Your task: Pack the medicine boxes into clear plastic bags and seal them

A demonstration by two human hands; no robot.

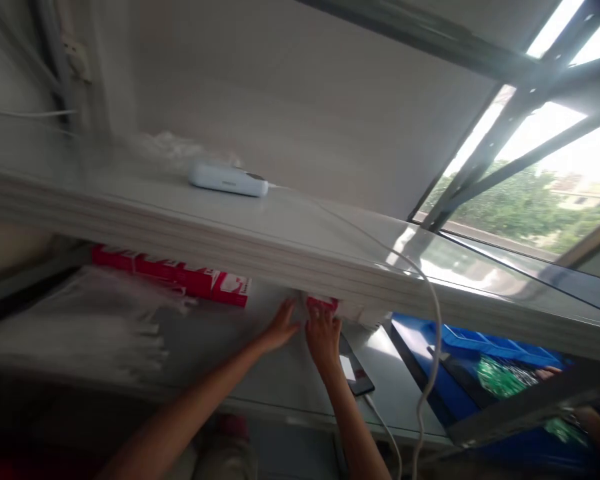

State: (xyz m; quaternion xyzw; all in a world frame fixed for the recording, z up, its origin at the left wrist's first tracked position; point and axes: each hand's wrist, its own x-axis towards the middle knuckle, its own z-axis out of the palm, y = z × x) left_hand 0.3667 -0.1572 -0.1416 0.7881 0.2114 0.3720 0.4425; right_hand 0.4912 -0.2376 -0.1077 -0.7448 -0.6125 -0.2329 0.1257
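Both my arms reach forward under a white shelf board [260,247]. My left hand [279,328] is stretched out, fingers extended toward the underside of the shelf, holding nothing that I can see. My right hand [324,333] reaches up beside it and its fingers touch a small red and white packet [323,304] tucked under the shelf edge; whether they grip it is blurred. A row of red and white boxes [180,275] lies to the left on the grey table [260,367].
A white device [229,179] with a cable [430,313] sits on top of the shelf. A phone [356,373] lies by my right wrist. Clear plastic bags [80,320] lie left. A blue bin [480,373] with green parts stands right. A window [555,193] is behind.
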